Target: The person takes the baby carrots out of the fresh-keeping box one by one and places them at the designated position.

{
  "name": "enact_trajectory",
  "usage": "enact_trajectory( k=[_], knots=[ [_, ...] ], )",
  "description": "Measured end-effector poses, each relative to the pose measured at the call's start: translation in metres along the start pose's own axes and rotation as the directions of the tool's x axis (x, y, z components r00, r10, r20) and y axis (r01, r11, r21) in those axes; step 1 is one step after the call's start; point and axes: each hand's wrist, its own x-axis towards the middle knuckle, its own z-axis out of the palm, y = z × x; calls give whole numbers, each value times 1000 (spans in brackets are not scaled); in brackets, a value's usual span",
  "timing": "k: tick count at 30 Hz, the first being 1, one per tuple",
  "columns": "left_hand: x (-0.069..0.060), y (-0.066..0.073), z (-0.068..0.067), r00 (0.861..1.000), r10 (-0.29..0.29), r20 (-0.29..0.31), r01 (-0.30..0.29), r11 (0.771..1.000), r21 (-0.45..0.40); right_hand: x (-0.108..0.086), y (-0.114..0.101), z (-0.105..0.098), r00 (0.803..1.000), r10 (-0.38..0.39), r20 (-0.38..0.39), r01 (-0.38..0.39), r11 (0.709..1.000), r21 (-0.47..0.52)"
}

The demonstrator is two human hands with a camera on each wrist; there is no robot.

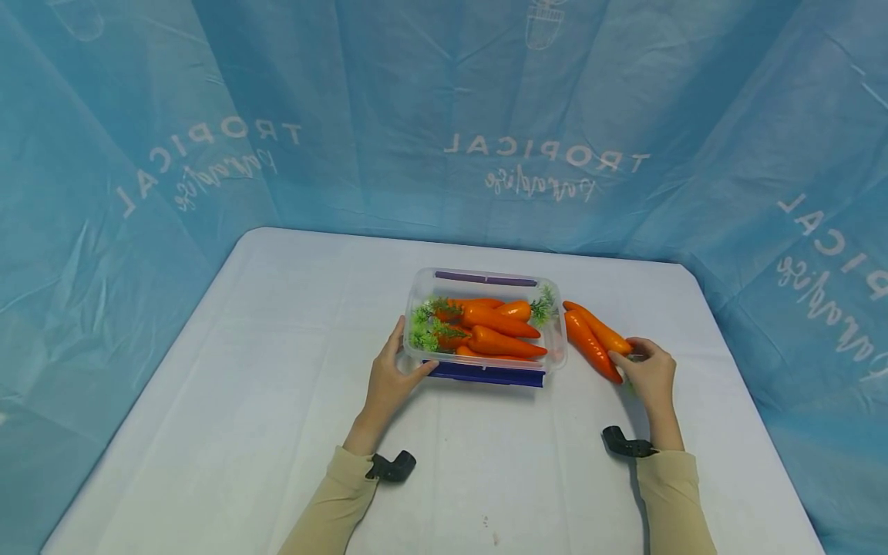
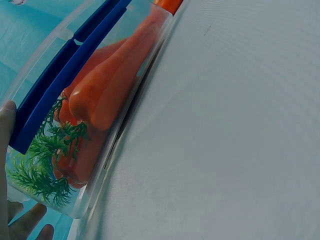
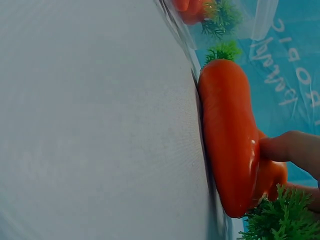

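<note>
A clear plastic food container (image 1: pixel 560 339) stands on the table, filled with several toy carrots (image 1: pixel 502 320) with green tops. My left hand (image 1: pixel 388 378) holds its near left corner, thumb by the blue front latch (image 1: pixel 489 375) and fingers along the side. To the right of the container lie two loose carrots side by side. With thumb and fingers, my right hand (image 1: pixel 652 374) pinches the thick leafy end of the lighter orange carrot (image 1: pixel 602 331). The redder carrot (image 3: pixel 227 135) lies against it, close to the thumb; in the right wrist view it partly hides the pinched one.
A white cloth covers the table (image 1: pixel 277 308). Blue printed curtains (image 1: pixel 416 116) hang behind it and at both sides. The container's far latch (image 1: pixel 486 278) is also blue, and no lid shows on top. Black wrist cameras (image 1: pixel 394 466) sit on both forearms.
</note>
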Motion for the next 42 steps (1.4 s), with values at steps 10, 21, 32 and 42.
enact_trajectory(
  k=[10, 21, 32, 42],
  knots=[
    [0, 1, -1, 1000, -12, 7, 12, 1000, 1, 1, 1, -2, 999, 10, 52, -9, 1000, -20],
    [0, 1, -1, 1000, -7, 9, 7, 1000, -1, 1, -5, -6, 994, 9, 113, -3, 998, -56],
    [0, 0, -1, 1000, -1, 6, 1, 1000, 11, 7, -8, -2, 1000, -17, 10, 17, 1000, -3],
    [0, 0, 0, 1000, -11, 11, 11, 1000, -20, 38, 31, 22, 983, -165, -86, 164, 986, -13]
  ],
)
